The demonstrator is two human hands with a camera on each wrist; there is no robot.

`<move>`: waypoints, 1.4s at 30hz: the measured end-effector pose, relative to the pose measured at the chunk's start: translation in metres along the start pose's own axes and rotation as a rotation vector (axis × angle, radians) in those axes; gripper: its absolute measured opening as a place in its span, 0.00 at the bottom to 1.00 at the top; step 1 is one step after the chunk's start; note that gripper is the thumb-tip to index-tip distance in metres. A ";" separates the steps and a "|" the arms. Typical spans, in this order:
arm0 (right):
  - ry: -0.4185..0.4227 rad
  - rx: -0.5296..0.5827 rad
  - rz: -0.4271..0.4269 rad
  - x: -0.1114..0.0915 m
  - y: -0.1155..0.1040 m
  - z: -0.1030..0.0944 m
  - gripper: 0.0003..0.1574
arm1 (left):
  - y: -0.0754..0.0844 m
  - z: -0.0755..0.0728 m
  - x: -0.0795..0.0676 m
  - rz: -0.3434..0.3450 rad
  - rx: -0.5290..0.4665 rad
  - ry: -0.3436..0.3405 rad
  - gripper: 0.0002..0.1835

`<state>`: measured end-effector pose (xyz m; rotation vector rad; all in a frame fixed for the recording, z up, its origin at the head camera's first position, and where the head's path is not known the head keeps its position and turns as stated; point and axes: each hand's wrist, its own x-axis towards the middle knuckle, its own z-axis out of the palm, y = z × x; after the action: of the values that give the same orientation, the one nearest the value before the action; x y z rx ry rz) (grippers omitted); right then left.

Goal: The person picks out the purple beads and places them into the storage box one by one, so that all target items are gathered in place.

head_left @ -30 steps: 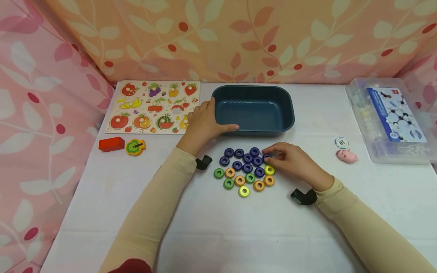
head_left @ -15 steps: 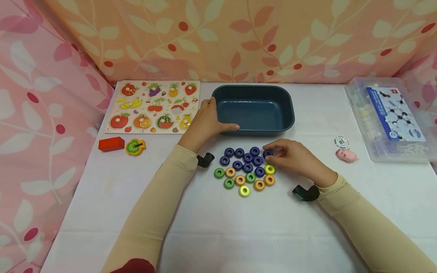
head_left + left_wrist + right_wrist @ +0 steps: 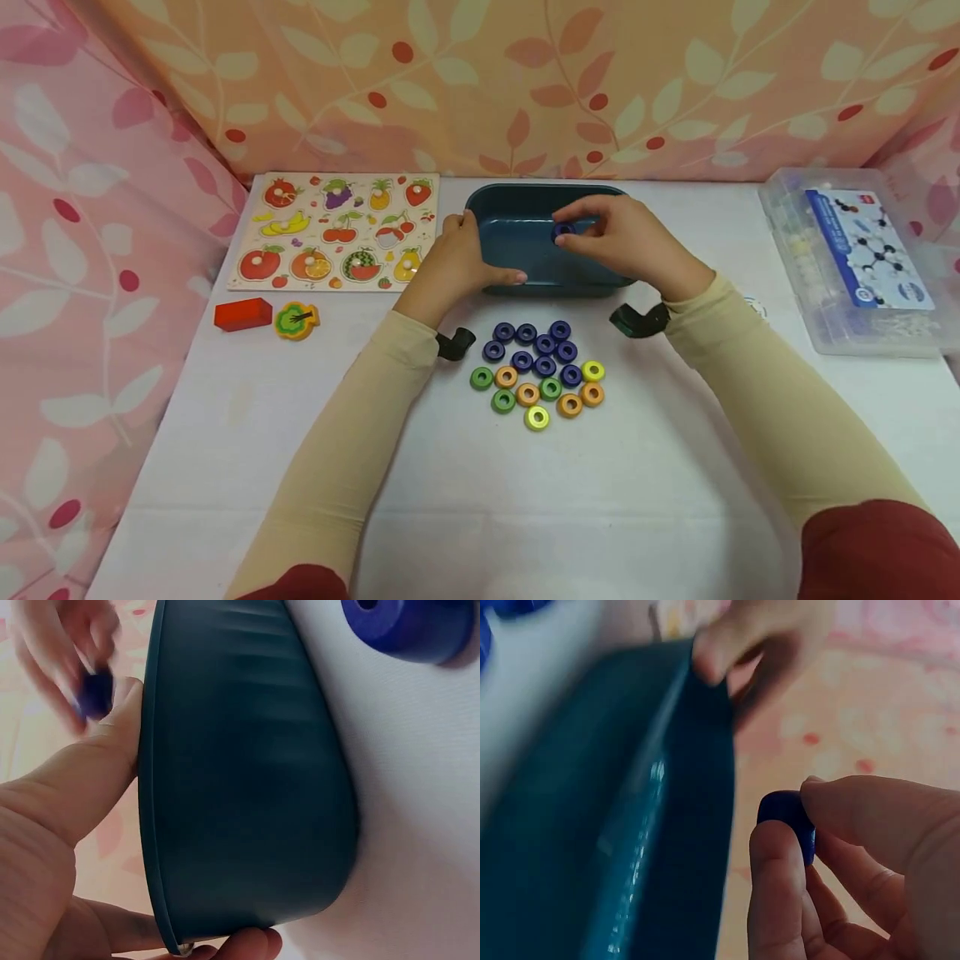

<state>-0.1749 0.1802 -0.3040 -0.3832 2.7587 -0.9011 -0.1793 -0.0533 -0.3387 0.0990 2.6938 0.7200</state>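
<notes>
My right hand [image 3: 628,246] pinches a dark purple ring bead [image 3: 560,237] between thumb and fingertips, above the dark teal plastic basin [image 3: 555,292]. The right wrist view shows the bead [image 3: 784,806] held beside the basin wall [image 3: 682,825]. At the basin's left end, my left hand [image 3: 452,273] grips the rim, its thumb on the front edge and its fingers round the side. On the white cloth in front of the basin lies a cluster of ring beads: several purple ones [image 3: 545,373], several orange ones [image 3: 570,414], green ones [image 3: 503,409] and yellow ones [image 3: 537,426].
A fruit peg puzzle board [image 3: 333,233] lies at the back left, with a red block [image 3: 243,314] and a tree-shaped piece [image 3: 296,321] before it. A clear compartment case [image 3: 855,258] stands at right. My right sleeve mostly covers a round chip [image 3: 756,307].
My right hand has lifted a purple ring bead from the cluster's right side and carried it up over the basin. The pink pig is now hidden by the sleeve. My left hand keeps its grip.
</notes>
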 end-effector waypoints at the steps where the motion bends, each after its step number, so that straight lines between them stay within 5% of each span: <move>1: -0.004 -0.024 -0.004 0.012 0.002 0.000 0.25 | 0.001 0.001 0.001 -0.003 0.000 -0.001 0.73; 7: -0.104 -0.072 0.034 0.063 0.022 0.007 0.26 | 0.006 0.005 0.003 -0.010 0.015 -0.011 0.74; 15: -0.218 -0.027 0.122 0.073 0.035 0.008 0.31 | 0.008 0.005 0.000 -0.021 0.029 -0.016 0.74; 19: -0.184 -0.019 0.093 0.056 0.033 0.000 0.32 | 0.006 0.003 -0.001 -0.022 0.021 -0.017 0.73; 24: -0.135 0.066 0.075 0.010 0.016 -0.006 0.29 | 0.004 0.002 -0.002 -0.033 0.003 -0.014 0.73; 31: -0.150 0.149 0.001 -0.056 0.011 0.018 0.15 | 0.004 0.001 -0.001 -0.041 0.006 -0.009 0.74; 42: -0.199 0.143 -0.121 -0.057 0.043 0.066 0.16 | 0.001 -0.001 0.000 -0.016 -0.007 0.005 0.72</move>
<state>-0.1100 0.1954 -0.3753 -0.5853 2.4959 -1.0220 -0.1791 -0.0529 -0.3378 0.0737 2.6936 0.7262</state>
